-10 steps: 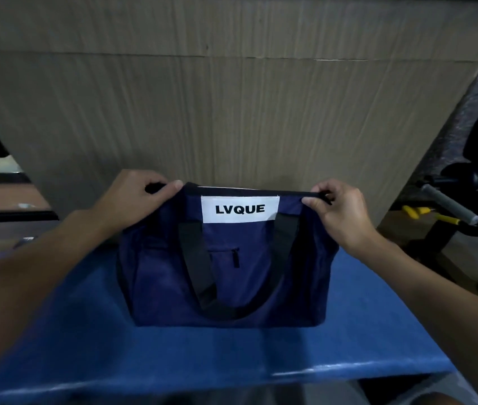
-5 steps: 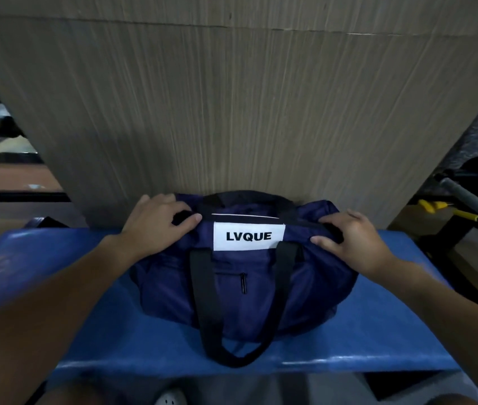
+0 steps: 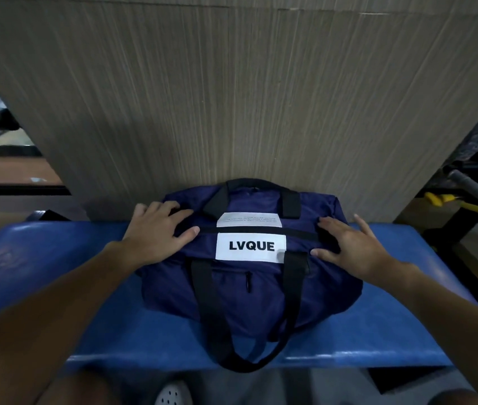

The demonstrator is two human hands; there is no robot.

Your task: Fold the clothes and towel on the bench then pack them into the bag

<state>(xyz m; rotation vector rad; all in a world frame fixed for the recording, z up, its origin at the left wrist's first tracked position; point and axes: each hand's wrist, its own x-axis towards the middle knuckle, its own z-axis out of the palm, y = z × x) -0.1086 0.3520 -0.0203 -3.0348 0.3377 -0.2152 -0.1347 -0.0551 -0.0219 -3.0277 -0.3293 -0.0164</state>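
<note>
Item: navy blue fabric duffel bag (image 3: 319, 287), soft-sided, sitting at the middle of the bench with its back near the rear edge, against the panel.
Main label: white rectangular patch (image 3: 250, 247) on the bag's front upper face, printed "LVQUE" in bold black capitals.
Second label: paler white patch (image 3: 249, 220) just behind the top zip line, carrying small grey print that runs upside down and is too fine to read.
Top closure: black zip strip (image 3: 246, 230) running between the two patches, lying closed along its visible length.
Handles: black webbing front loop (image 3: 211, 317) draped down over the bench's front edge; black webbing rear loop (image 3: 249, 182) against the panel.
Front pocket: short black zip pull (image 3: 248, 282) below the main label.
Support: blue padded vinyl bench (image 3: 42, 258).
Left hand (image 3: 156, 232): flat, fingers spread, resting on the bag's top left end; grasps nothing.
Right hand (image 3: 354, 247): fingers straight and spread, touching the bag's top right end; grasps nothing.
Backdrop: beige wood-grain panel (image 3: 231, 97).
Off the bench's right end: grey textured bar (image 3: 477, 191) and yellow-handled part (image 3: 448, 200).
Below the front edge: white perforated shoe (image 3: 172, 394).
</note>
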